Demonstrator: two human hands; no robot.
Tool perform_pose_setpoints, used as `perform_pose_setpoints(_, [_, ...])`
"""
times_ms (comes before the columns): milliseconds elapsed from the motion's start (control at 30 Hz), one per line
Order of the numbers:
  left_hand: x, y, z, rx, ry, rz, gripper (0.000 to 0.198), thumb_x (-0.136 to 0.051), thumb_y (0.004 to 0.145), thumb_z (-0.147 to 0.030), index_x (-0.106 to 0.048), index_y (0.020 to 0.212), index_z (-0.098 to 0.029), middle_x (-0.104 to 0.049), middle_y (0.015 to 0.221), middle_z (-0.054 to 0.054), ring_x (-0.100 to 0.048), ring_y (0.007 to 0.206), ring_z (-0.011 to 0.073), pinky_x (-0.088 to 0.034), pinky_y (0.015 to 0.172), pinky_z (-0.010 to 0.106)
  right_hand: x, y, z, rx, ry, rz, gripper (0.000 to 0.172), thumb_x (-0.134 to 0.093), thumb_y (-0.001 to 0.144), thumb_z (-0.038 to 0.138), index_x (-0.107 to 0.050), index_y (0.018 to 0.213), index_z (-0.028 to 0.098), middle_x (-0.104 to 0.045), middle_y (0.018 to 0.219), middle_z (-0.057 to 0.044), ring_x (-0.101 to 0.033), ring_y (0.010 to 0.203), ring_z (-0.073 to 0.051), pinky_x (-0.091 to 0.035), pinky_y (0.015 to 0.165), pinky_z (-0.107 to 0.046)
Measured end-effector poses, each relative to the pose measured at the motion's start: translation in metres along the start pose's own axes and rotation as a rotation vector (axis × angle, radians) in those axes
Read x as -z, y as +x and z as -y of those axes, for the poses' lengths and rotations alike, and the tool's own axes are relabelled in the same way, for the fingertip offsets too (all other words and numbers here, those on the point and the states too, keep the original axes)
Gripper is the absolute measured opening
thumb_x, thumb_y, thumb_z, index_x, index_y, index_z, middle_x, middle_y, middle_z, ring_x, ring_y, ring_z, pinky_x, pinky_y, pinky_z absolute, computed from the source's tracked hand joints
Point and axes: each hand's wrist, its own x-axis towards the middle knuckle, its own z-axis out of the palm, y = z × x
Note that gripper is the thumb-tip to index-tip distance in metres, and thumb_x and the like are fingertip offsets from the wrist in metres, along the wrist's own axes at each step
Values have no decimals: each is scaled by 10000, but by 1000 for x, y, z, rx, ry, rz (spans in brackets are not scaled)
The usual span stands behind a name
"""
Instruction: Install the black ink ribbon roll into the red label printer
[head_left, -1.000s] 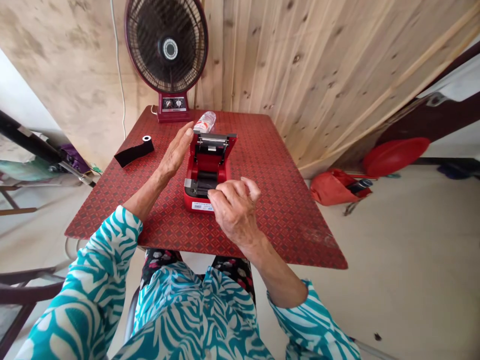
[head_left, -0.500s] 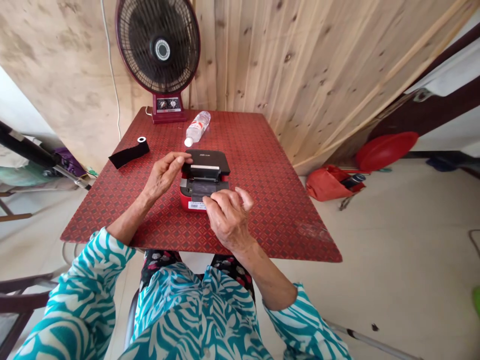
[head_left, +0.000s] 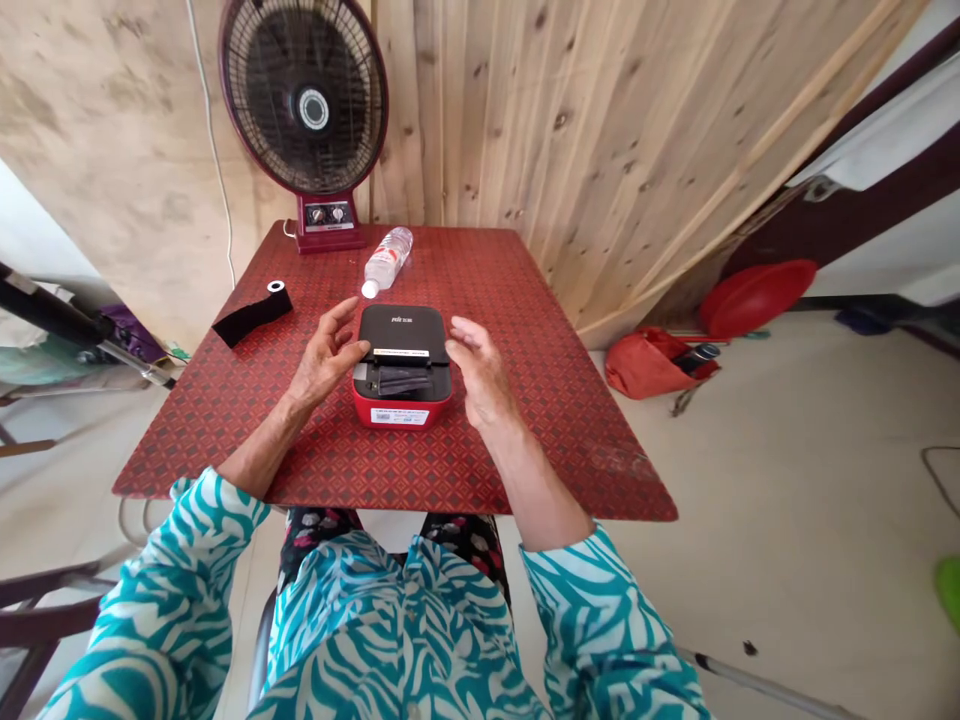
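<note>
Printer (head_left: 403,340) btwn L hand (head_left: 327,358), R hand (head_left: 480,372)

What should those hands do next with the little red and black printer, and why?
Probably the right hand should gently press the dark strip down into the front of the printer. The strip bulges in the opening below the black lid, the open right hand is just beside it, and the left hand is at the lid's edge, where it might steady the printer.
</note>
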Motion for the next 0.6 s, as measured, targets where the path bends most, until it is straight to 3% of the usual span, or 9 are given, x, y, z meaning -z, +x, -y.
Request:
perform_pose_setpoints(67, [-1, -1, 2, 65, -66, 19, 772, -761, 774, -509, -485, 1461, -291, -476, 1591, 123, -405, 1502, 342, -417, 1180, 515, -2, 4, -9, -71, 68, 9, 461, -757, 739, 495, -669, 1141, 287, -718, 1213, -57, -653, 1166, -245, -511, 1075, -509])
perform_pose_setpoints(200, [-3, -3, 6, 175, -180, 59, 756, -724, 798, -475, -472, 1482, -271, -500, 1576, 138, -495, 1441, 339, -487, 1124, 512, -2, -1, -15, -78, 101, 23, 475, -763, 735, 500, -668, 1152, 292, -731, 1227, -44, -665, 1173, -239, -509, 1093, -507])
perform_pose_setpoints(333, [-4, -5, 6, 157, -163, 134, 688, -666, 855, -462, -475, 1490, -280, -573, 1516, 119, -559, 1388, 303, -518, 1103, 480, -2, -4, -14, -46, 95, 56, 453, -718, 780, 480, -656, 1190, 298, -717, 1285, -50, -658, 1197, -230, -502, 1109, -499])
perform_pose_setpoints(467, [-10, -11, 4, 156, -198, 102, 665, -637, 870, -463, -486, 1488, -269, -600, 1493, 104, -562, 1385, 293, -491, 1131, 470, -7, -8, -16, -21, 85, 40, 439, -691, 799, 484, -658, 1193, 294, -709, 1304, -54, -640, 1222, -233, -484, 1122, -490])
perform_pose_setpoints(600, [-14, -19, 5, 203, -398, 76, 671, -647, 863, -462, -498, 1490, -274, -535, 1566, 75, -482, 1456, 307, -406, 1202, 471, -17, -20, -29, -46, 201, -66, 468, -599, 852, 574, -648, 1217, 285, -696, 1311, -43, -628, 1236, -235, -463, 1129, -496])
